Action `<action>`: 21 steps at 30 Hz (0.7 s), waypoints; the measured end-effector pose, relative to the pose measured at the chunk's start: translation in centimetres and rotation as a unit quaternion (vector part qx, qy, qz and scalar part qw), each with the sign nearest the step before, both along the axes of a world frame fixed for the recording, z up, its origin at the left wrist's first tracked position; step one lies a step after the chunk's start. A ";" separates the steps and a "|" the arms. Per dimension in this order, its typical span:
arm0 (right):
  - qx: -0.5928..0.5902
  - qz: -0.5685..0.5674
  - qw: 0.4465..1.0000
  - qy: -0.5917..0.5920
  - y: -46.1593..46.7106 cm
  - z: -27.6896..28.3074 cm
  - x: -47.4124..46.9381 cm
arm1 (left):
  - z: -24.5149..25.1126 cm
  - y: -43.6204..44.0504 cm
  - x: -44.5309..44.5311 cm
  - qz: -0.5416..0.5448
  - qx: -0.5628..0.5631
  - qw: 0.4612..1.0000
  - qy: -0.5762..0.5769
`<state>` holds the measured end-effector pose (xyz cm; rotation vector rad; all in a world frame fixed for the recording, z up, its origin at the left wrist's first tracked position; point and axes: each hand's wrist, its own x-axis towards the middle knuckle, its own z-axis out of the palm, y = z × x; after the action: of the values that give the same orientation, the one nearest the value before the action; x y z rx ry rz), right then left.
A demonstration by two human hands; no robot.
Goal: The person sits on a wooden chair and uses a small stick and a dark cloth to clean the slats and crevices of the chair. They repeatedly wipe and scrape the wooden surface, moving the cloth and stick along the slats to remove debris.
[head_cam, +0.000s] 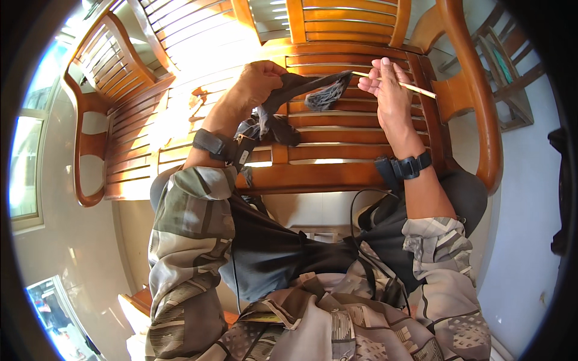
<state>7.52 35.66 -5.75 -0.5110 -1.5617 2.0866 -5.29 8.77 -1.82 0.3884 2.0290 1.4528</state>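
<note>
My left hand (pixel 262 83) pinches one end of a dark grey cloth (pixel 300 88), which stretches to the right above the slatted wooden bench (pixel 361 135). A paler, frayed-looking fold (pixel 323 97) hangs from the cloth near its right end. In my right hand (pixel 390 90) is a thin pale stick (pixel 417 90), slanting across the fingers. Its left tip meets the cloth's right corner; I cannot tell whether it goes through the fabric. Below my left hand, a bunched dark cloth (pixel 277 128) rests on the bench slats, and whether it joins the held cloth is unclear.
A curved wooden armrest (pixel 485 113) borders the bench on the right, another (pixel 83 149) at the left. Strong sunlight washes out the bench's left part. A black cable (pixel 352 216) loops over my lap. A wooden stool-like frame (pixel 510 90) stands at the far right.
</note>
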 end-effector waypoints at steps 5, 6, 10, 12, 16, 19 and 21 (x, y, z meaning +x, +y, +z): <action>0.073 -0.014 0.996 -0.058 1.2 -0.2 1.0 | -2.1 1.2 0.1 -0.071 -0.101 0.986 0.115; 0.100 -0.005 0.992 -0.083 1.4 -0.2 1.3 | -2.1 1.2 0.2 -0.096 -0.147 0.973 0.151; 0.225 0.139 0.927 -0.267 3.3 0.9 2.7 | -1.5 1.1 1.3 -0.181 -0.222 0.934 0.214; 0.201 0.148 0.936 -0.246 4.5 1.5 3.5 | -1.3 0.8 1.9 -0.282 -0.231 0.897 0.252; 0.072 0.160 0.965 -0.196 6.6 1.8 4.6 | -2.5 -0.2 3.2 -0.338 -0.310 0.854 0.244; -0.037 0.200 0.972 -0.119 6.9 0.5 4.2 | -3.9 -1.6 4.1 -0.338 -0.285 0.855 0.273; -0.089 0.200 0.973 -0.069 6.1 -1.3 3.7 | -4.7 -2.8 5.2 -0.294 -0.245 0.870 0.312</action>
<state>11.24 41.76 -7.05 -0.4368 -1.6752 2.5607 -0.13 5.94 -6.50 1.2399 2.3538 0.4259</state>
